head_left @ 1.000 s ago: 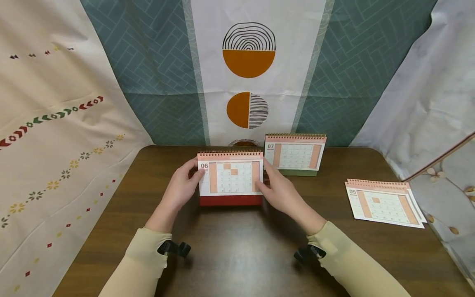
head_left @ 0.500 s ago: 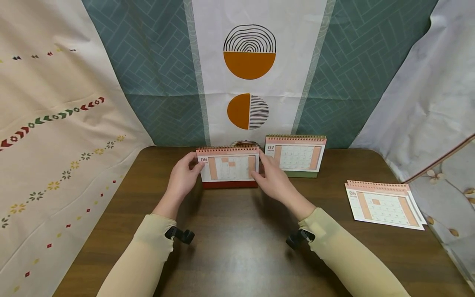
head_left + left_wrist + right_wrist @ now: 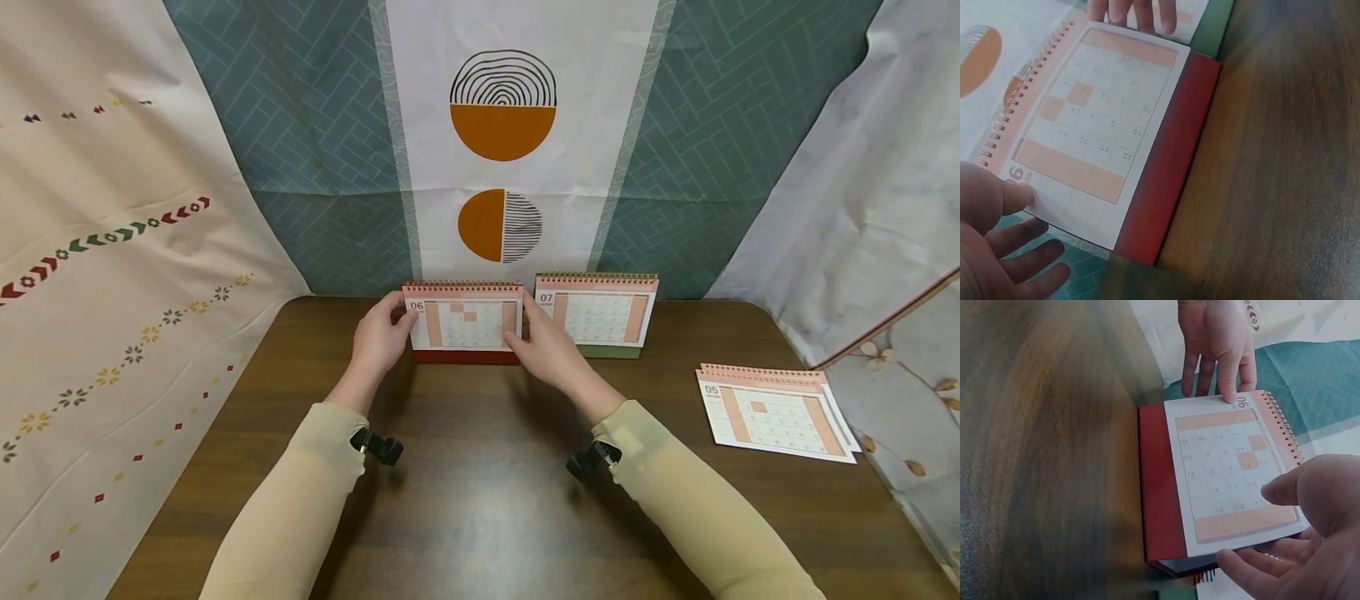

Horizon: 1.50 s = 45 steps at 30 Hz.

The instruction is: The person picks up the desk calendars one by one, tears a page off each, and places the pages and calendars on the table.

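Note:
A red-based desk calendar (image 3: 468,329) showing page 06 stands upright near the back of the table. My left hand (image 3: 381,333) holds its left edge, thumb on the front page near the number. At the other edge, my right hand (image 3: 551,343) grips it with the thumb on the front and fingers toward the back. In the left wrist view, the calendar's red base (image 3: 1175,162) appears to rest on the wood. A green-based desk calendar (image 3: 600,312) showing page 07 stands just right of it, partly hidden behind my right hand.
Calendar sheets (image 3: 776,414), the top one marked 05, lie at the right of the wooden table (image 3: 480,500). Patterned cloths (image 3: 330,167) hang behind and at both sides. A thin stick (image 3: 885,321) leans in from the right.
Both hands have moved the red-based calendar away from me, toward the back cloth, until it stands about level with the green-based one. The green-based calendar and the sheets have stayed put.

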Tool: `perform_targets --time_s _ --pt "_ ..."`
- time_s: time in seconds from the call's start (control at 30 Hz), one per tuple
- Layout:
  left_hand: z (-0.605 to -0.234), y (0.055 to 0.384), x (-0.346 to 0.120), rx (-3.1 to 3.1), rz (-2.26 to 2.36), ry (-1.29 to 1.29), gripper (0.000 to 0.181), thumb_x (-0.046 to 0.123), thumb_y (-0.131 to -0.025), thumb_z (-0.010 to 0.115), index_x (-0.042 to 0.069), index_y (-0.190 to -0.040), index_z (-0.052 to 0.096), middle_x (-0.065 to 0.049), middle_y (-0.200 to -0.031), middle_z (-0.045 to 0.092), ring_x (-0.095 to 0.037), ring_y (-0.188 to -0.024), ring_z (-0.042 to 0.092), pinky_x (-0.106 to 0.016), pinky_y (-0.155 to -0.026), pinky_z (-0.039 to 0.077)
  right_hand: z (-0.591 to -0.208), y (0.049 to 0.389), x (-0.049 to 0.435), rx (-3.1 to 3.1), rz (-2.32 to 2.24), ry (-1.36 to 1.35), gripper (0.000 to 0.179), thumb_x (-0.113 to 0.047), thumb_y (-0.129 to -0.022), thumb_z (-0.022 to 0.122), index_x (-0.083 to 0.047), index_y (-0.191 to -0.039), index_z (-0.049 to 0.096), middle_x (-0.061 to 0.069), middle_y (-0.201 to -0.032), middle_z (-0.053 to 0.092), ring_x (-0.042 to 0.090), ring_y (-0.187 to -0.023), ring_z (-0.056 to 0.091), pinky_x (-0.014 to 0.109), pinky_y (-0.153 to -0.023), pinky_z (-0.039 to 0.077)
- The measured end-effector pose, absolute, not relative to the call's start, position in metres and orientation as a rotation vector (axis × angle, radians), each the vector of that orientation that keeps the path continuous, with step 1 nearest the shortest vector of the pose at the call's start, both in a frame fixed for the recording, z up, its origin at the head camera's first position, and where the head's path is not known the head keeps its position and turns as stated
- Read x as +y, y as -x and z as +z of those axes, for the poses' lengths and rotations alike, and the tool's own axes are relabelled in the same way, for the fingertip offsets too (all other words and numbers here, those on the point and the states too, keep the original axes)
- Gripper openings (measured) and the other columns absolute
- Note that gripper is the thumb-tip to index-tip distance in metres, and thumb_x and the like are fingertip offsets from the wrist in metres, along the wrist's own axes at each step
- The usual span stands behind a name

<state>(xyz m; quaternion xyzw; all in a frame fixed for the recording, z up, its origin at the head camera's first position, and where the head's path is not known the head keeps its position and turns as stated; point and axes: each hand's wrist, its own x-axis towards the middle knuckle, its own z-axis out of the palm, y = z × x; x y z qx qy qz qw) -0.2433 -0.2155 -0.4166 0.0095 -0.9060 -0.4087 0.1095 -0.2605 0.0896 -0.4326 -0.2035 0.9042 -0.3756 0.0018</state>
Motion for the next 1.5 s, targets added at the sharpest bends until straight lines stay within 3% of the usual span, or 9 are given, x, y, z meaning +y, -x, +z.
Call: perform_targets --time_s 0.4,0.57,0.83,1.0,1.07,1.2,1.27,1.33,1.5 --pt "-0.421 0.252 -0.210 -2.655 -1.255 -0.017 0.037 0.021 -0.114 0.064 0.013 -0.150 0.063 -0.016 -0.148 0.067 -0.036 -0.131 0.062 -0.056 -0.116 0.047 -0.428 0.266 0.087 2.844 -1.169 0.604 0.087 -0.030 -0.112 0.062 -0.005 -0.177 0.009 0.018 -0.178 0.028 0.031 -0.159 0.038 0.056 -0.118 0.045" --pt "-0.421 0.254 -0.208 -2.659 -1.246 -0.031 0.038 0.021 -0.114 0.064 0.013 -0.151 0.062 -0.015 -0.150 0.066 -0.035 -0.133 0.062 -0.056 -0.116 0.046 -0.466 0.299 0.092 2.856 -1.208 0.638 0.094 -0.040 -0.109 0.065 -0.010 -0.178 0.009 0.015 -0.178 0.032 0.028 -0.157 0.043 0.056 -0.117 0.046" --pt "-0.422 0.259 -0.209 -2.672 -1.240 -0.040 0.038 0.023 -0.115 0.061 0.012 -0.152 0.060 -0.017 -0.151 0.065 -0.036 -0.134 0.061 -0.057 -0.118 0.044 -0.471 0.305 0.090 2.840 -1.229 0.623 0.095 -0.039 -0.109 0.066 -0.011 -0.178 0.006 0.015 -0.178 0.030 0.031 -0.153 0.046 0.056 -0.112 0.050" --pt "-0.423 0.261 -0.209 -2.673 -1.242 -0.050 0.040 0.024 -0.116 0.059 0.011 -0.153 0.057 -0.017 -0.152 0.064 -0.036 -0.135 0.060 -0.055 -0.118 0.044 -0.469 0.306 0.087 2.840 -1.215 0.624 0.091 -0.033 -0.112 0.062 -0.013 -0.178 0.003 0.017 -0.177 0.030 0.033 -0.131 0.062 0.054 -0.091 0.055" --pt "-0.423 0.261 -0.208 -2.672 -1.244 -0.055 0.041 0.025 -0.116 0.059 0.011 -0.154 0.057 -0.016 -0.153 0.063 -0.035 -0.136 0.059 -0.055 -0.119 0.044 -0.468 0.306 0.086 2.837 -1.209 0.620 0.089 -0.030 -0.113 0.060 -0.014 -0.178 0.001 0.019 -0.176 0.033 0.032 -0.108 0.066 0.052 -0.077 0.054" --pt "-0.422 0.260 -0.207 -2.672 -1.252 -0.061 0.041 0.026 -0.116 0.059 0.012 -0.154 0.056 -0.016 -0.153 0.063 -0.035 -0.135 0.059 -0.055 -0.119 0.044 -0.467 0.303 0.087 2.810 -1.220 0.597 0.087 -0.027 -0.114 0.056 -0.018 -0.178 -0.003 0.022 -0.173 0.039 0.027 -0.066 0.056 0.045 -0.058 0.048" --pt "-0.422 0.260 -0.206 -2.673 -1.253 -0.058 0.040 0.026 -0.116 0.059 0.011 -0.153 0.057 -0.016 -0.152 0.063 -0.036 -0.133 0.060 -0.056 -0.118 0.045 -0.460 0.295 0.087 2.801 -1.232 0.586 0.086 -0.026 -0.115 0.054 -0.018 -0.178 -0.005 0.022 -0.174 0.037 0.028 -0.060 0.051 0.045 -0.056 0.046" --pt "-0.423 0.260 -0.206 -2.676 -1.253 -0.053 0.039 0.027 -0.116 0.058 0.011 -0.152 0.057 -0.016 -0.150 0.064 -0.036 -0.130 0.060 -0.056 -0.116 0.045 -0.455 0.286 0.085 2.819 -1.247 0.597 0.085 -0.022 -0.115 0.053 -0.014 -0.178 -0.004 0.024 -0.175 0.033 0.029 -0.069 0.056 0.044 -0.062 0.048" --pt "-0.425 0.260 -0.206 -2.688 -1.242 -0.044 0.039 0.028 -0.116 0.058 0.008 -0.150 0.058 -0.018 -0.147 0.065 -0.036 -0.127 0.060 -0.056 -0.116 0.046 -0.427 0.252 0.077 2.845 -1.344 0.607 0.077 -0.019 -0.117 0.049 -0.001 -0.175 0.001 0.021 -0.181 0.020 0.033 -0.123 0.062 0.048 -0.096 0.053"
